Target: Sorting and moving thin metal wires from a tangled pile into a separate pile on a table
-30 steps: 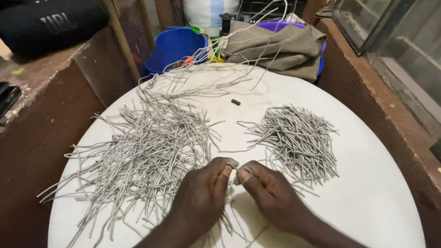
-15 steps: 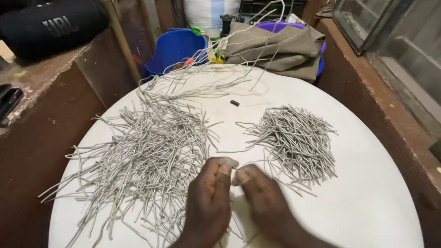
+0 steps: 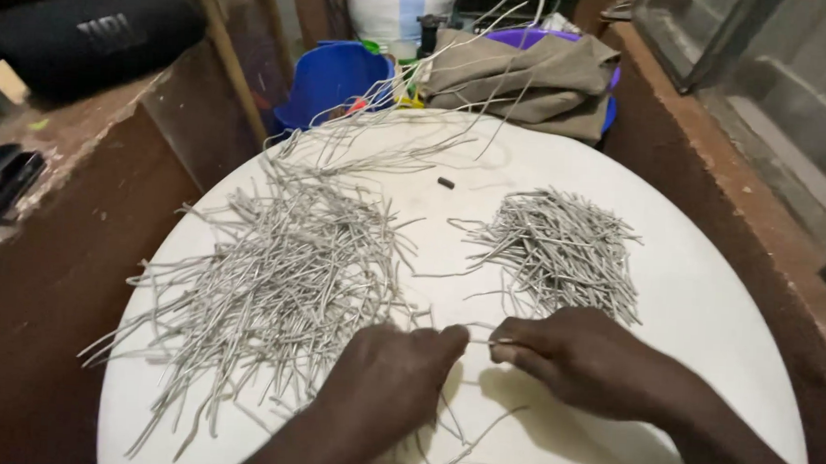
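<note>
Hands meet at the near edge of a round white table (image 3: 707, 300): the left hand (image 3: 388, 389) and right hand (image 3: 584, 360) pinch the two ends of one thin grey strand (image 3: 481, 341), fingertips closed on it. A large loose pile (image 3: 281, 282) spreads left, a smaller pile (image 3: 561, 248) right. Brown walls (image 3: 58, 281) hem the table; a blue bucket (image 3: 332, 75) and folded khaki cloth (image 3: 531, 75) sit beyond.

The table (image 3: 707, 300) has a smooth, matt white top that looks like plastic. The grey strands (image 3: 290, 273) heaped on it are thin, dull and wiry, with a faint sheen. The blue bucket (image 3: 332, 75) is glossy plastic. The olive cloth (image 3: 531, 75) is soft, matt fabric. The side walls (image 3: 49, 272) look rough, brown and dusty.
</note>
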